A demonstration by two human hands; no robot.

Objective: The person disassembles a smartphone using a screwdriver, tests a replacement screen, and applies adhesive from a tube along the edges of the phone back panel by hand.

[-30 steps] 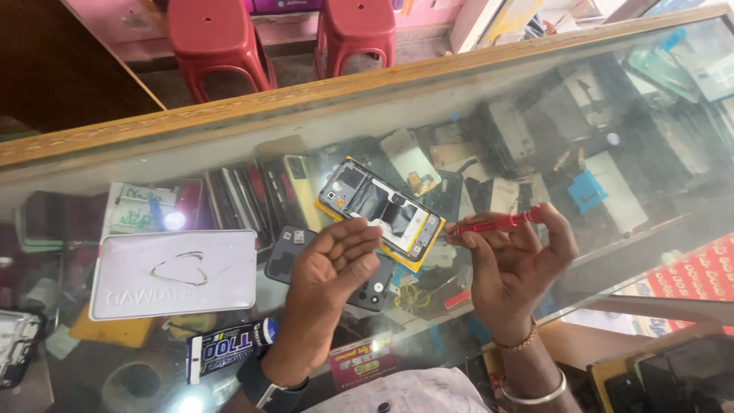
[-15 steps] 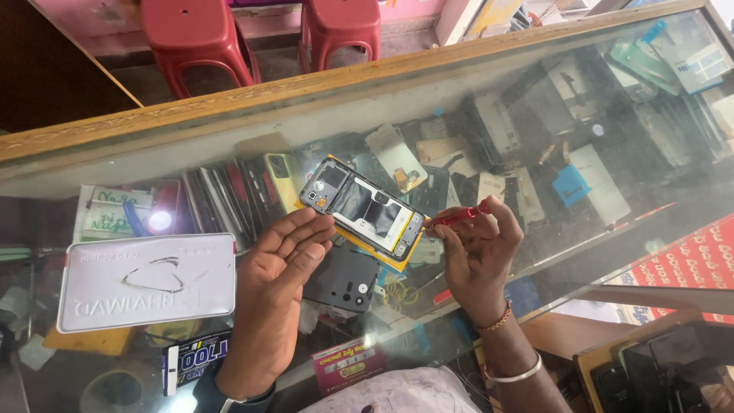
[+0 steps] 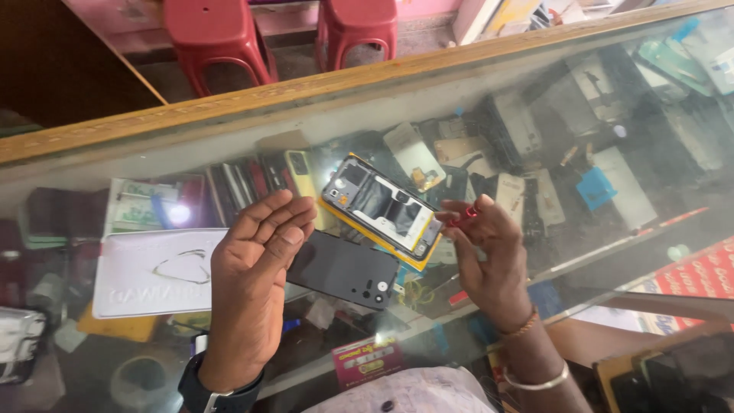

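risk: the opened smartphone with exposed internals in a yellow frame rests tilted on the glass tabletop, unsupported — a nudge could slide it. it lies between the hands: left hand open, fingers apart, touching nothing; right hand pinched on a small red screwdriver beside the phone's right end. a black back cover lies nearer.

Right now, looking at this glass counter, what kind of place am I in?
Probably a phone repair shop. An opened phone with a yellow rim lies on the glass counter beside its detached dark back cover, the right hand holds a red screwdriver, and many phones and parts fill the case below.
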